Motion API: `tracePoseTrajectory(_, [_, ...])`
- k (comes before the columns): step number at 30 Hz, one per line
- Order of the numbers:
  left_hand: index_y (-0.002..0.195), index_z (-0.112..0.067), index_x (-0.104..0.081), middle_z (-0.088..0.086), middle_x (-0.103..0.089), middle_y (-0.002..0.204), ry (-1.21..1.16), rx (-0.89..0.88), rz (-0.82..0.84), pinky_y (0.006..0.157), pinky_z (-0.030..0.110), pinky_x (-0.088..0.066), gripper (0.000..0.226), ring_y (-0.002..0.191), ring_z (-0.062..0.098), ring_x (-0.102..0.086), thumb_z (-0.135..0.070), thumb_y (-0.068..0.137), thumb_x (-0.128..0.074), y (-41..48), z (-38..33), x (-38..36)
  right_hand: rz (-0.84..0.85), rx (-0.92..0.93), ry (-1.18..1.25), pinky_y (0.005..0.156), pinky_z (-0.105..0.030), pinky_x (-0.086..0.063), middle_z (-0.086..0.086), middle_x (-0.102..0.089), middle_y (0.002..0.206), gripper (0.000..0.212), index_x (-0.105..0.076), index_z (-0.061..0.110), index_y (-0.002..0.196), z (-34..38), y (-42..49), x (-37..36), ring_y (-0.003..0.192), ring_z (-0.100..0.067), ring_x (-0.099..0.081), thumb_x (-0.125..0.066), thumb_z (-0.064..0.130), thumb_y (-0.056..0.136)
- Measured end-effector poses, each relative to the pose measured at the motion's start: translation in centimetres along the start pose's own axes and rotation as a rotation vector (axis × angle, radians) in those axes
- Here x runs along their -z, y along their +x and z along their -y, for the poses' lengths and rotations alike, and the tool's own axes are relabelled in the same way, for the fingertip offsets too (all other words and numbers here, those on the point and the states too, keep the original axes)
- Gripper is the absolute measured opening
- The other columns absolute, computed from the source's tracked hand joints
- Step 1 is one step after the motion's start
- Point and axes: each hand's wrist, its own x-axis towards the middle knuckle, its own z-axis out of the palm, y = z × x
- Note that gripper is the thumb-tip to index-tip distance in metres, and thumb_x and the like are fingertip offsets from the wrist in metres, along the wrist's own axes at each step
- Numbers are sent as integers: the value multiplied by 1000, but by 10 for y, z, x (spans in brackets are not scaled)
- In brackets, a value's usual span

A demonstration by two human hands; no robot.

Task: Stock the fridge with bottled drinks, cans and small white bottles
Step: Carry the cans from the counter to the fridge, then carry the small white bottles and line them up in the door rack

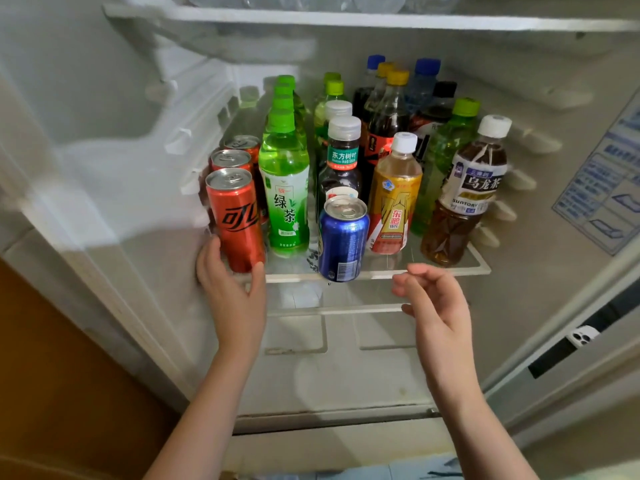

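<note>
While your left hand [231, 285] grips the base of the front red can [235, 216] at centre-left of the head view, your right hand [434, 299] hangs loose and empty, lower right. Shelf [415, 271] looks mostly packed with bottles [393, 192]; small white bottles probably left to do, none visible.

Shelf: we see one glass shelf [381, 274], mid-frame.
Left edge: three red cans [237, 213], in file.
Front centre: blue can [343, 239].
Elsewhere: upright bottles [394, 192], packed close.
</note>
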Motion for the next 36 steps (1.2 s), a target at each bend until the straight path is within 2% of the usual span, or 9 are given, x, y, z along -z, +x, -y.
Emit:
tracePoseTrajectory(2, [130, 4, -40, 18, -34, 141, -55, -107, -26, 111, 37, -29, 55, 134, 26, -30, -3, 81, -65, -16, -2, 5, -1, -2, 0, 76, -25, -46, -3, -69, 92, 10, -60, 25, 97, 2, -5, 5, 88, -19, -64, -61, 18, 90])
tracePoseTrajectory(6, [115, 3, -50, 19, -47, 124, -88, -266, 53, 104, 45, -34, 37, 122, 23, -40, -15, 83, -56, -52, 0, 10, -37, -14, -30, 70, -14, -47, -2, -69, 86, 10, -60, 24, 95, 4, -19, 23, 78, -9, -64, -61, 21, 85])
tracePoseTrajectory(8, [112, -1, -53, 13, -50, 117, -140, -315, 205, 96, 43, -40, 31, 114, 15, -43, -14, 84, -56, -71, 2, 10, -68, -45, -80, 69, -13, -46, -2, -70, 86, 11, -60, 22, 97, -2, -34, 37, 78, -9, -65, -59, 13, 90])
tracePoseTrajectory(14, [106, -19, -54, -16, -55, 100, -269, -234, 765, 81, 11, -41, 21, 91, 4, -53, -29, 87, -49, -133, 17, 9, -246, -231, -297, 71, -23, -53, 7, -70, 84, 17, -61, 33, 92, -41, -123, 89, 82, -11, -66, -58, 16, 90])
tracePoseTrajectory(20, [103, -26, -57, -21, -57, 97, -226, -159, 1341, 75, 19, -45, 13, 89, -2, -56, -21, 91, -55, -223, 37, 2, -512, -659, -561, 72, -26, -49, 7, -65, 87, 14, -57, 31, 91, -108, -279, 139, 86, -15, -63, -57, 17, 89])
tracePoseTrajectory(24, [108, -17, -61, -13, -54, 101, -36, -263, 1726, 81, 27, -42, 18, 98, 11, -55, -21, 92, -56, -290, 55, -3, -648, -1030, -733, 71, -25, -40, 8, -63, 91, 16, -60, 22, 106, -137, -400, 152, 82, -13, -56, -54, 25, 91])
tracePoseTrajectory(29, [118, -9, -60, 7, -62, 117, 352, -354, 2147, 86, 27, -41, 29, 103, 21, -58, -24, 92, -58, -365, 84, 9, -822, -1417, -562, 80, -27, -42, -6, -65, 113, 27, -59, 12, 116, -154, -541, 132, 101, -24, -60, -52, 23, 92])
tracePoseTrajectory(32, [118, -8, -60, 10, -61, 121, 596, -379, 2293, 82, 23, -37, 31, 108, 21, -55, -26, 95, -54, -400, 94, 30, -927, -1573, -385, 86, -31, -44, -11, -65, 116, 29, -58, 9, 117, -154, -614, 112, 106, -28, -59, -52, 21, 92])
tracePoseTrajectory(36, [111, -9, -59, 11, -62, 115, 819, -600, 2374, 78, 26, -39, 25, 99, 23, -56, -26, 95, -51, -451, 91, 60, -1099, -1636, -159, 84, -31, -44, -13, -62, 118, 32, -55, 7, 122, -146, -692, 88, 98, -26, -60, -51, 19, 92])
